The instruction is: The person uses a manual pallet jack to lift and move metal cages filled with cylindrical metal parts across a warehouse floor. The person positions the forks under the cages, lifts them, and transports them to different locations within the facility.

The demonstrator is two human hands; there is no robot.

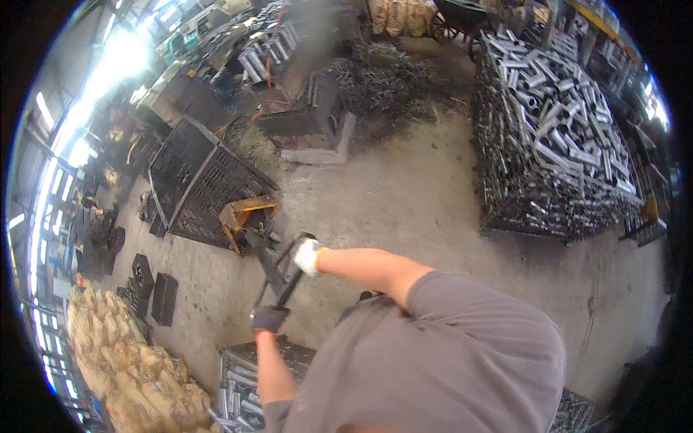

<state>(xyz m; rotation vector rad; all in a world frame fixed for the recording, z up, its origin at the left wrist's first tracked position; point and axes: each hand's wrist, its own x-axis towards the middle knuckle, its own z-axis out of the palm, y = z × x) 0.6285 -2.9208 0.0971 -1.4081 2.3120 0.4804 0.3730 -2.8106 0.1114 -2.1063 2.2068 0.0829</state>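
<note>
My left hand (269,319), in a dark glove, is closed round the near end of a dark loop handle (290,286). At the handle's other end my right hand (308,255), in a white glove, is closed on it as well. The handle's shaft leads away to the left to the worn orange body of a pallet truck (245,207). Right beyond that body stands a dark mesh crate (209,180). Whether the truck's forks reach under the crate is hidden.
At the right stands a large mesh bin (527,195) heaped with metal tubes (570,123). Stacked tan sacks (130,361) are at the lower left, near dark boxes (164,298). A crate of tubes (242,390) is close by my left arm. Dark scrap (382,79) lies at the back.
</note>
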